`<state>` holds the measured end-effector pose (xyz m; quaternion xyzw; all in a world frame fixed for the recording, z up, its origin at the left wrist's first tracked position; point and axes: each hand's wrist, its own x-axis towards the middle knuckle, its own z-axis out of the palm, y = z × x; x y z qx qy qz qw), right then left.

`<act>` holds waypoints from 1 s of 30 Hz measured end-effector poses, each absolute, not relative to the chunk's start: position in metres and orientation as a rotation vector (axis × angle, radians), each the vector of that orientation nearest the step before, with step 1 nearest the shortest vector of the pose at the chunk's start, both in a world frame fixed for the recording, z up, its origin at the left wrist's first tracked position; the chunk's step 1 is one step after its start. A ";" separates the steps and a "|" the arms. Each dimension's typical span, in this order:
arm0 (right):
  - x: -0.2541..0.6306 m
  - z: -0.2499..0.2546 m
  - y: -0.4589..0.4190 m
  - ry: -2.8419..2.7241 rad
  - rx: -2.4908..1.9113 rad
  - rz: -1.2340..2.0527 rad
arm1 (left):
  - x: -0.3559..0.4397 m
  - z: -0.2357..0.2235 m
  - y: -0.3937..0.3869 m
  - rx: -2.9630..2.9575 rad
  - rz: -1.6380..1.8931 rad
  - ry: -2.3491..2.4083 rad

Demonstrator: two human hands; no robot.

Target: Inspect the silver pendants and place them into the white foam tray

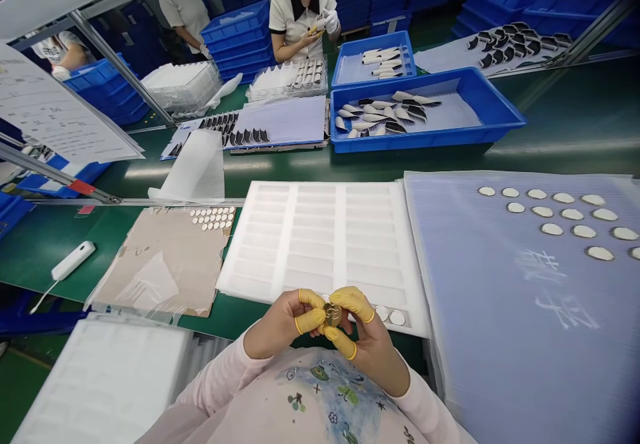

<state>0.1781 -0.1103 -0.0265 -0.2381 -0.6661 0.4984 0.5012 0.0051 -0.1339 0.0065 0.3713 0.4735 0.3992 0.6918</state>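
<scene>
Going left to right: a cardboard sheet (160, 267) carries a tidy patch of white discs (213, 217), then the left hand (283, 321) and right hand (363, 341) — yellow finger cots (311, 299) on — pinch a gold disc (333, 314) tight between them, just above a white foam tray (320, 237). Its slots look mostly bare, only a few pale discs (390, 315) at the near edge — a blue plastic sheet (520, 311) on the right has more pale rounds (563, 214) in rows.

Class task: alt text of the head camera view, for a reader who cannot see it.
A left hand and right hand in yellow finger cots pinch a round gold disc above a white foam tray. A pale blue plastic sheet dotted with round discs lies right; beyond, a co-worker in a white polo shirt works beside blue plastic crates.
</scene>
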 end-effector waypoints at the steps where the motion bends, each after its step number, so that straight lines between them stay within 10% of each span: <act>1: 0.178 -0.026 -0.110 -1.622 -0.578 1.200 | 0.005 0.007 -0.134 0.840 0.884 1.068; 21: 0.180 -0.032 -0.105 -1.532 -0.884 1.367 | -0.010 -0.007 -0.140 1.089 0.812 1.184; 30: 0.186 -0.034 -0.104 -1.534 -0.892 1.313 | -0.043 -0.037 -0.144 1.785 -0.040 2.087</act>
